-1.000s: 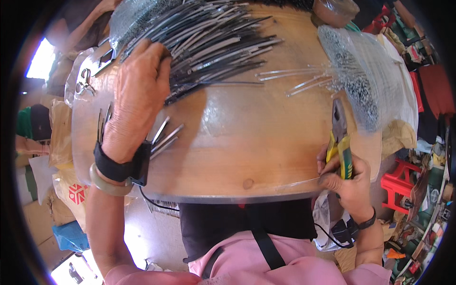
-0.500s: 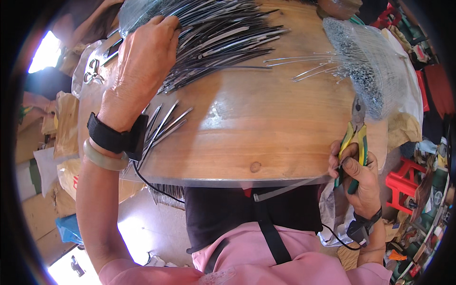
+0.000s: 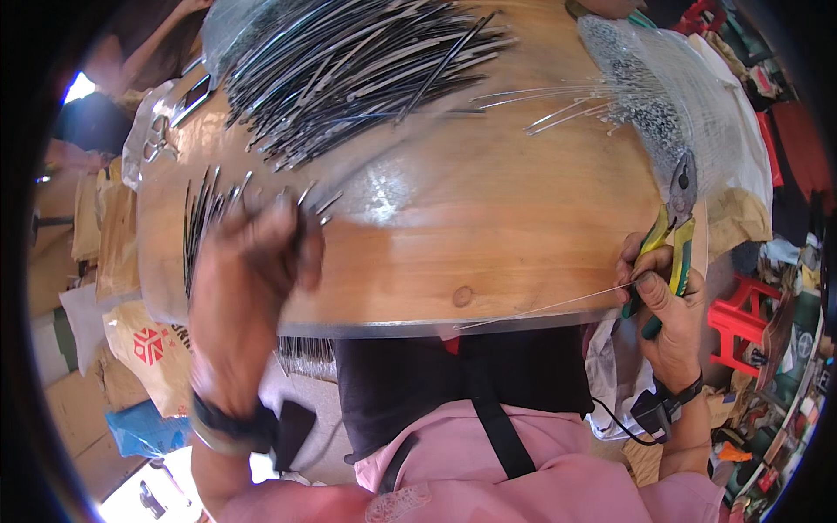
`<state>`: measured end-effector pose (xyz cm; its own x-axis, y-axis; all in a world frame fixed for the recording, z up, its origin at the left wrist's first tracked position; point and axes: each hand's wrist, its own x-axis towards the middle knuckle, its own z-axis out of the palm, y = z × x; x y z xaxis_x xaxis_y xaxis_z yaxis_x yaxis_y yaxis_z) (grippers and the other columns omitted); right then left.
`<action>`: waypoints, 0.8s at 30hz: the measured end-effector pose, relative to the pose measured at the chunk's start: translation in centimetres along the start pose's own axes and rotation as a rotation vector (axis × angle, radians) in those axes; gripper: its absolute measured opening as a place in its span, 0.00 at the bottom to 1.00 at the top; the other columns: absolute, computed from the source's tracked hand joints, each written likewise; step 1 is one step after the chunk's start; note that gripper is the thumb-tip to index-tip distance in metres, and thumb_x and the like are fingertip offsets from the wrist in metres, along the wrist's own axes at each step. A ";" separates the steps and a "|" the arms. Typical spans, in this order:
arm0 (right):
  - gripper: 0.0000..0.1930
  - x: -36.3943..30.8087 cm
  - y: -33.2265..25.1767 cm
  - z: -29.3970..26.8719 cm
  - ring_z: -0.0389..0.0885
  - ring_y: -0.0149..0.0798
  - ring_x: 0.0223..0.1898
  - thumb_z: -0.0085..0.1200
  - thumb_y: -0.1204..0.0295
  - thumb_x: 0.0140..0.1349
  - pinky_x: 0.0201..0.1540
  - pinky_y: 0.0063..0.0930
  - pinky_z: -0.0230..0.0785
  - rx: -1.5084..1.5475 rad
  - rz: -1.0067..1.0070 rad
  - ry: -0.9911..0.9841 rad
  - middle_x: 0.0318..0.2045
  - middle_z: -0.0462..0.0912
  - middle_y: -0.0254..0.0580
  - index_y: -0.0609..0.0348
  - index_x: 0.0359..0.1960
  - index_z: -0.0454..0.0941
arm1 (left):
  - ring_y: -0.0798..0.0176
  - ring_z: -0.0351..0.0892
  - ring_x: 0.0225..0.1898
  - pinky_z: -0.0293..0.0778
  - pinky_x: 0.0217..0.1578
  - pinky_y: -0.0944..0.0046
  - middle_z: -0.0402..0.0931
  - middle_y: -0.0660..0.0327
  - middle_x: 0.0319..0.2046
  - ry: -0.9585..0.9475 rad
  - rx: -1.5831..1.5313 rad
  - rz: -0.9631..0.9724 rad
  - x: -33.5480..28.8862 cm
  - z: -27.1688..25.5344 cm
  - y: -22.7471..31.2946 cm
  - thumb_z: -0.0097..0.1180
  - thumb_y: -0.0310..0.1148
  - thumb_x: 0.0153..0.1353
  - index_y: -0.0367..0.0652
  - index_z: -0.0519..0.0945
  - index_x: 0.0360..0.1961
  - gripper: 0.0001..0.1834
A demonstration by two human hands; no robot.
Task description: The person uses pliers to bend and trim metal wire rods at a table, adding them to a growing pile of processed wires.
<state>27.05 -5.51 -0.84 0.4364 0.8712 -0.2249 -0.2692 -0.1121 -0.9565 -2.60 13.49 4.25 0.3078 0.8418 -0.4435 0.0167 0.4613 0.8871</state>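
My left hand (image 3: 257, 261), smeared by motion, is over the left part of the table with its fingers drawn together. A blurred thin strip (image 3: 370, 150) runs from its fingers up toward the big pile of thin dark strips (image 3: 349, 74). A smaller bunch of strips (image 3: 202, 205) lies beside this hand. At the right table edge, my right hand (image 3: 667, 292) is closed around yellow-and-green pliers (image 3: 676, 218), jaws pointing away from me. A fine wire (image 3: 549, 309) is pinched between its thumb and finger and stretches leftward along the table's near edge.
On the right side of the wooden table (image 3: 488, 235), a clear plastic bag of looped wires (image 3: 658, 96) lies with several wires sticking out. Scissors (image 3: 159, 139) rest at the far left. A red stool (image 3: 741, 322) stands to the right.
My left hand has come back from the strip pile toward me, a blurred strip trailing from it. My right hand and pliers have shifted slightly; the wire at its fingers lies at a different angle.
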 end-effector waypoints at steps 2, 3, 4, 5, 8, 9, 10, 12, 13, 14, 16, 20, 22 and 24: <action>0.13 0.1 -0.4 0.3 0.75 0.31 0.33 0.66 0.68 0.55 0.35 0.22 0.67 -0.053 -0.042 -0.004 0.41 0.76 0.45 0.66 0.33 0.78 | 0.61 0.74 0.22 0.70 0.19 0.66 0.75 0.53 0.26 0.085 -0.280 -0.062 -3.7 -0.9 -3.1 0.56 0.27 0.59 0.38 0.74 0.41 0.09; 0.14 0.3 -0.4 0.5 0.75 0.31 0.33 0.66 0.68 0.55 0.35 0.22 0.67 -0.050 -0.051 -0.022 0.41 0.76 0.45 0.66 0.33 0.78 | 0.60 0.74 0.22 0.70 0.18 0.64 0.75 0.52 0.28 0.184 -0.434 -0.078 -5.6 0.0 -4.3 0.57 0.27 0.58 0.39 0.73 0.44 0.12; 0.14 0.4 -0.8 0.6 0.75 0.31 0.33 0.67 0.68 0.55 0.35 0.22 0.67 -0.064 -0.071 -0.021 0.42 0.76 0.45 0.66 0.33 0.78 | 0.59 0.74 0.22 0.70 0.18 0.63 0.75 0.51 0.29 0.139 -0.524 -0.090 -6.1 1.0 -5.1 0.57 0.26 0.57 0.39 0.72 0.46 0.15; 0.14 0.5 -1.1 0.6 0.75 0.30 0.34 0.67 0.67 0.54 0.35 0.22 0.67 -0.077 -0.091 -0.022 0.42 0.76 0.45 0.66 0.33 0.78 | 0.58 0.74 0.22 0.70 0.17 0.62 0.74 0.50 0.30 0.094 -0.613 -0.102 -6.4 1.9 -5.7 0.57 0.26 0.56 0.40 0.72 0.49 0.18; 0.13 0.6 -2.7 0.3 0.74 0.32 0.36 0.65 0.69 0.55 0.37 0.24 0.67 -0.239 -0.245 -0.059 0.42 0.75 0.46 0.66 0.34 0.78 | 0.57 0.74 0.19 0.70 0.19 0.62 0.76 0.49 0.24 -0.287 -0.638 -0.368 -5.8 3.1 -7.2 0.60 0.24 0.52 0.33 0.74 0.49 0.21; 0.12 0.6 -3.3 0.4 0.74 0.32 0.37 0.65 0.70 0.55 0.38 0.24 0.67 -0.290 -0.302 -0.065 0.42 0.75 0.46 0.66 0.34 0.78 | 0.56 0.74 0.18 0.70 0.19 0.62 0.76 0.49 0.22 -0.321 -0.631 -0.416 -6.0 3.4 -7.7 0.61 0.24 0.52 0.32 0.76 0.46 0.19; 0.11 0.5 -3.8 0.3 0.73 0.32 0.38 0.64 0.71 0.55 0.39 0.25 0.66 -0.274 -0.307 -0.060 0.42 0.74 0.47 0.67 0.33 0.78 | 0.58 0.74 0.17 0.70 0.19 0.64 0.78 0.49 0.24 -0.338 -0.665 -0.426 -6.1 3.6 -7.8 0.61 0.21 0.52 0.31 0.79 0.41 0.13; 0.11 0.5 -4.1 0.1 0.73 0.32 0.38 0.65 0.71 0.55 0.39 0.24 0.66 -0.371 -0.365 -0.100 0.41 0.74 0.47 0.67 0.33 0.78 | 0.61 0.75 0.18 0.69 0.19 0.67 0.79 0.48 0.26 -0.261 -0.501 -0.352 -6.5 3.7 -8.5 0.61 0.19 0.53 0.30 0.79 0.41 0.13; 0.11 0.5 -4.1 0.1 0.72 0.32 0.38 0.65 0.71 0.55 0.39 0.24 0.66 -0.413 -0.397 -0.124 0.41 0.74 0.47 0.67 0.32 0.78 | 0.62 0.75 0.19 0.68 0.19 0.68 0.80 0.48 0.27 -0.217 -0.416 -0.312 -6.8 3.6 -8.9 0.62 0.18 0.53 0.30 0.79 0.41 0.13; 0.11 0.4 -4.0 0.3 0.72 0.33 0.37 0.65 0.72 0.54 0.39 0.26 0.66 -0.428 -0.404 -0.143 0.41 0.74 0.48 0.67 0.32 0.78 | 0.68 0.74 0.20 0.66 0.20 0.73 0.82 0.50 0.28 -0.206 -0.334 -0.251 -7.0 3.4 -9.3 0.61 0.16 0.54 0.30 0.79 0.41 0.12; 0.11 0.3 -3.9 1.0 0.73 0.34 0.36 0.65 0.72 0.54 0.39 0.27 0.67 -0.503 -0.456 -0.180 0.40 0.75 0.49 0.67 0.32 0.78 | 0.71 0.73 0.20 0.65 0.20 0.74 0.82 0.53 0.27 -0.172 -0.224 -0.195 -7.4 3.7 -9.3 0.61 0.16 0.55 0.30 0.79 0.41 0.11; 0.10 0.1 -4.1 1.6 0.74 0.36 0.35 0.63 0.74 0.53 0.38 0.28 0.68 -0.814 -0.527 -0.262 0.38 0.75 0.49 0.66 0.32 0.77 | 0.77 0.70 0.22 0.64 0.22 0.76 0.79 0.63 0.25 -0.170 -0.034 -0.148 -8.0 4.2 -9.3 0.60 0.16 0.56 0.32 0.81 0.39 0.09; 0.09 -0.1 -3.8 2.4 0.77 0.41 0.36 0.63 0.77 0.50 0.39 0.31 0.70 -0.925 -0.565 -0.249 0.40 0.77 0.48 0.67 0.31 0.78 | 0.78 0.68 0.22 0.64 0.23 0.77 0.77 0.66 0.24 -0.235 0.068 -0.132 -7.6 4.7 -9.3 0.59 0.17 0.57 0.33 0.81 0.39 0.09; 0.09 -0.1 -3.1 3.7 0.79 0.45 0.36 0.63 0.79 0.47 0.40 0.35 0.71 -1.018 -0.586 -0.273 0.41 0.78 0.48 0.67 0.31 0.79 | 0.79 0.67 0.23 0.63 0.24 0.77 0.75 0.68 0.24 -0.337 0.195 -0.091 -6.8 4.6 -9.2 0.58 0.17 0.58 0.34 0.81 0.39 0.08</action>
<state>24.62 -3.47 2.88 0.0370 0.9744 0.2216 0.7629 0.1157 -0.6361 -0.52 2.21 -0.32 0.5913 0.6457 -0.4831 0.2282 0.4406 0.8682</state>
